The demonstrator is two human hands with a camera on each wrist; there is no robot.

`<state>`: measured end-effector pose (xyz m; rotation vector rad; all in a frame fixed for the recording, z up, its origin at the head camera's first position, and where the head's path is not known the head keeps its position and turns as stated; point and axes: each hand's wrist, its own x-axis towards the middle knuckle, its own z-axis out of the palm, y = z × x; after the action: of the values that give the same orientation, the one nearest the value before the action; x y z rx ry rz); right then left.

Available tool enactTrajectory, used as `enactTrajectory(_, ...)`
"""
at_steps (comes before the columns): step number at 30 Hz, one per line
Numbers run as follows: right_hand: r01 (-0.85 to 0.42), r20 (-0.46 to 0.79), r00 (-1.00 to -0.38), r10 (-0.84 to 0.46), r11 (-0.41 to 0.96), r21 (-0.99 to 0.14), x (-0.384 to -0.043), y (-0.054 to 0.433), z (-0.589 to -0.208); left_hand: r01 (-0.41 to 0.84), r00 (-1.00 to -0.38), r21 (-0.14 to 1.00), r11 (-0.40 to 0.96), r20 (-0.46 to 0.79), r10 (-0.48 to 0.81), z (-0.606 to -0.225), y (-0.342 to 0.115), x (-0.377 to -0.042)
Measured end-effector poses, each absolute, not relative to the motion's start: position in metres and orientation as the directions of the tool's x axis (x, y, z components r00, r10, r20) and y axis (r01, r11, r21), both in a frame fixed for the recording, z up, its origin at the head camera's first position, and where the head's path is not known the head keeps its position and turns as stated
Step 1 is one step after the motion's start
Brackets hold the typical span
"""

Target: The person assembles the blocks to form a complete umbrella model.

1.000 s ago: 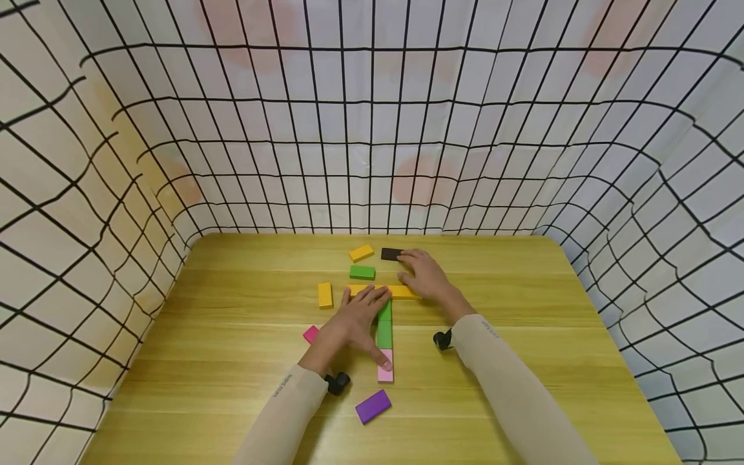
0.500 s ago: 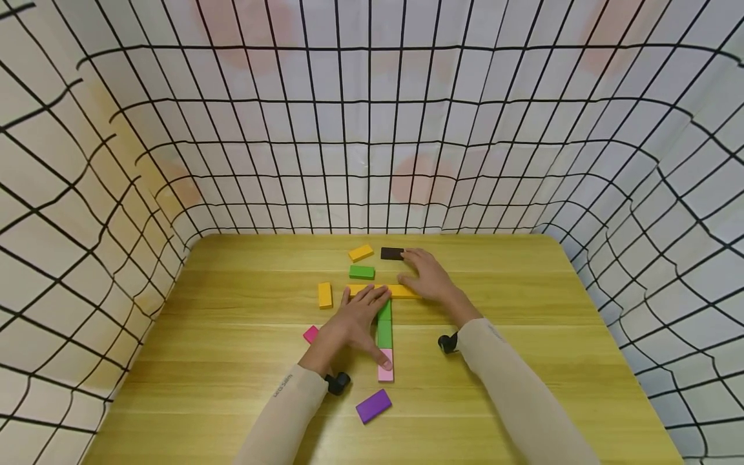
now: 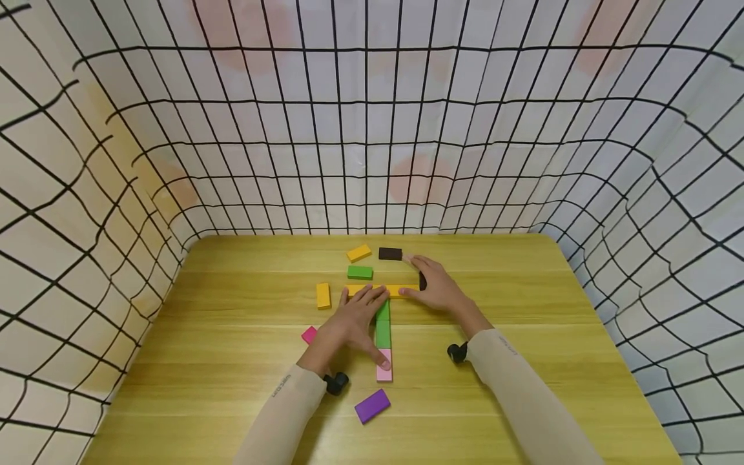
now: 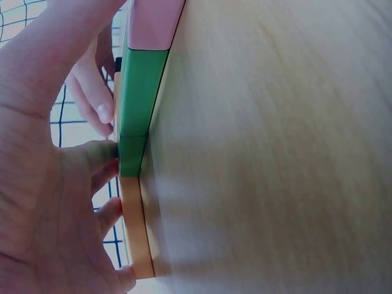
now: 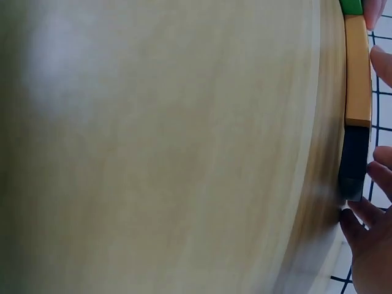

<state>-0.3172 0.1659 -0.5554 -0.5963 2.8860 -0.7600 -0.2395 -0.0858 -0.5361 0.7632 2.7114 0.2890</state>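
A T-shaped layout lies flat on the wooden table [image 3: 232,361]: a yellow row [image 3: 401,290] across the top, and below it a column of green blocks [image 3: 383,334] ending in a pink block [image 3: 384,373]. My left hand [image 3: 360,320] rests flat on the column, fingers straight, fingertips at the yellow row and thumb near the pink block. My right hand [image 3: 420,279] pinches a black block [image 3: 422,281] against the row's right end. The right wrist view shows the black block [image 5: 354,160] butted against a yellow block [image 5: 358,67]. In the left wrist view the pink block [image 4: 150,24], green blocks [image 4: 141,92] and a yellow block [image 4: 136,226] lie in line.
Loose blocks lie around the layout: another black block [image 3: 390,254], a yellow block [image 3: 359,252] and a green block [image 3: 360,272] behind it, a yellow block [image 3: 323,295] and a magenta block [image 3: 309,334] to the left, a purple block [image 3: 372,405] in front. Grid-patterned cloth walls [image 3: 372,129] enclose the table.
My right hand has drawn back from beside the far black block to the right end of the yellow row, where a second black block now shows in its fingers. My left hand has stayed put.
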Motion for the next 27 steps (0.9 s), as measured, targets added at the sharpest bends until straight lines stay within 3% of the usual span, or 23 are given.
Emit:
enactTrajectory(15,-0.333,-0.009,-0.92,-0.391,0.796,-0.505,-0.3206,0.1651,-0.5616,0.467,-0.811,0.262,0.844,-0.252,0.528,-0.5371,-0.0864,-0.243)
enactTrajectory(27,-0.313,-0.029,-0.923,-0.385,0.792,-0.524,-0.3184,0.1642,-0.5591,0.516,-0.794,0.314,0.797,-0.174,0.583,-0.5376,-0.0924,-0.2381)
